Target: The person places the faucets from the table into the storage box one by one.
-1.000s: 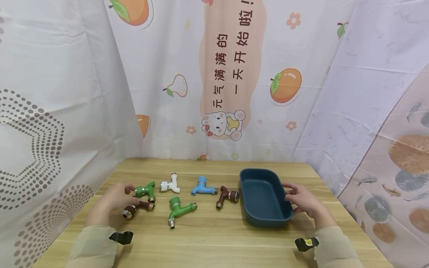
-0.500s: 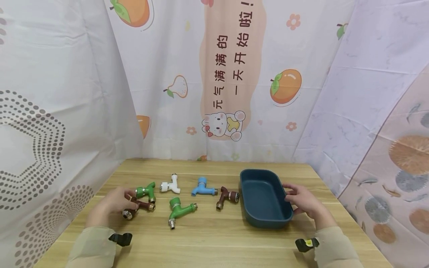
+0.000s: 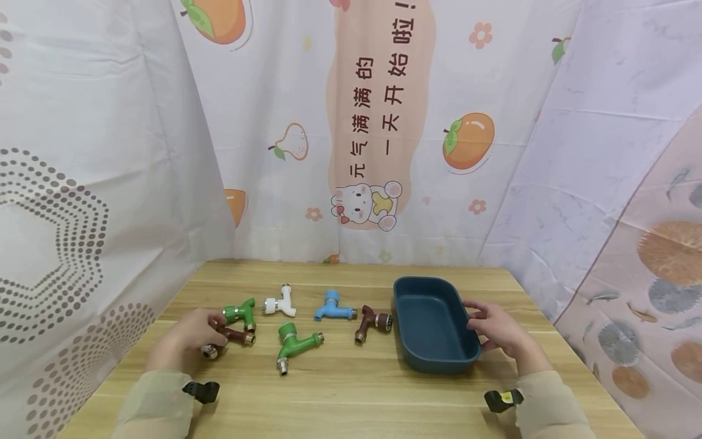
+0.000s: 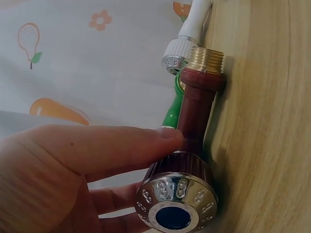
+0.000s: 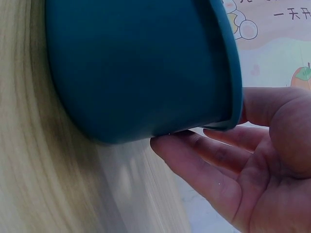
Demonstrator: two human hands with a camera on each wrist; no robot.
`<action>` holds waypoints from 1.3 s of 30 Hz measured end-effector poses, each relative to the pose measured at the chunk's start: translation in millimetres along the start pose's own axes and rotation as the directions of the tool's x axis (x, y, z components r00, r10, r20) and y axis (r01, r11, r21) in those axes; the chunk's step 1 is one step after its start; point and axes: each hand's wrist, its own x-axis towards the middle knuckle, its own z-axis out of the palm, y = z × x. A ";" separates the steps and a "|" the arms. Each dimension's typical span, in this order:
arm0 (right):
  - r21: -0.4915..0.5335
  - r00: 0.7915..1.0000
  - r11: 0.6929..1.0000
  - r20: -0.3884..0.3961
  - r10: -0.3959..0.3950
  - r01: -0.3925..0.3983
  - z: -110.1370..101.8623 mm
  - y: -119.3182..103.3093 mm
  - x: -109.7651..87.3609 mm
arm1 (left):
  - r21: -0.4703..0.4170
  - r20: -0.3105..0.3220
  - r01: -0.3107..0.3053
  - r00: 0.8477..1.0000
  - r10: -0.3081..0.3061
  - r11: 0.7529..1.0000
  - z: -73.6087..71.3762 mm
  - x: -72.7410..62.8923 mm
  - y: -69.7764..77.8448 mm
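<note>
My left hand pinches a brown faucet at the table's left side. In the left wrist view, the thumb lies on the maroon body of that faucet, beside its ribbed, chrome-faced knob; the fingers are partly hidden behind the knob. Just beyond it lies a green faucet. On the right, my right hand holds the right side of a dark blue plastic bin. The right wrist view shows fingers against the bin's outer wall and the thumb at its rim.
A larger green faucet, a white faucet, a blue faucet and another brown faucet lie spread between the hands. Printed curtains hang behind and beside the wooden table.
My left hand has moved slightly right and down onto the brown faucet, its fingers closing around the knob end. The right hand and the bin have stayed in place.
</note>
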 end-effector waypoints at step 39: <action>-0.001 1.000 1.000 0.005 0.001 -0.001 -0.6 -2.1 -0.8 | 0.055 0.008 0.048 0.999 -0.049 0.997 7.4 8.0 1.2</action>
